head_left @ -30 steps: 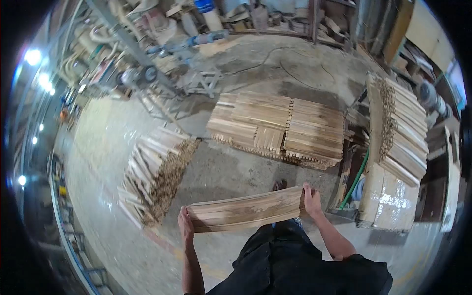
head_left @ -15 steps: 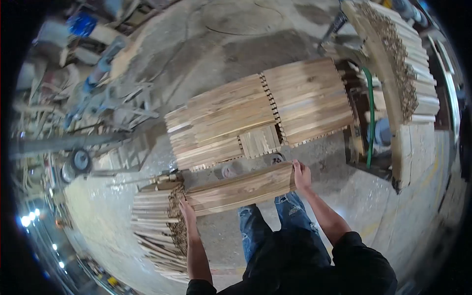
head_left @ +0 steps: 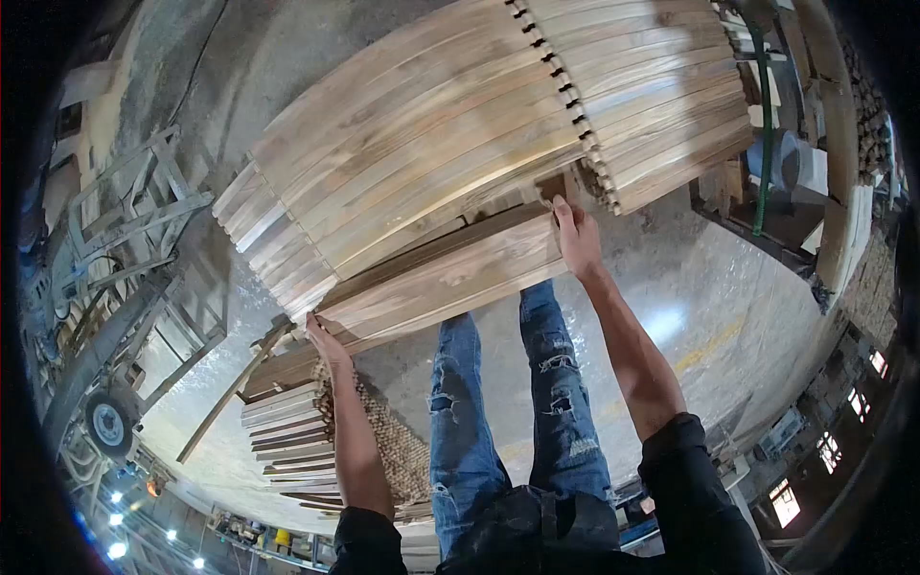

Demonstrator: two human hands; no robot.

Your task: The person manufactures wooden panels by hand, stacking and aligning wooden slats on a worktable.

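Between my hands is a row of wooden boards (head_left: 450, 278), gripped by its two ends. My left hand (head_left: 331, 345) is closed around the left end, beside a pile of wooden strips. The right end is in my closed right hand (head_left: 577, 238), its thumb over the top edge. The held boards overlap the near edge of a broad layer of wooden boards (head_left: 412, 144) in front of me. That layer has a second block of boards (head_left: 661, 96) on its right, divided from it by a line of dark notched ends.
A pile of thin wooden strips (head_left: 287, 436) stands at my left. Farther left are a metal frame (head_left: 125, 230) and a wheel (head_left: 109, 424). A green hose (head_left: 764, 144) hangs at the right, near a blue-grey bucket (head_left: 784, 158).
The held boards have moved forward with both hands, from over my feet to the near edge of the laid boards. My view has come closer to that layer.
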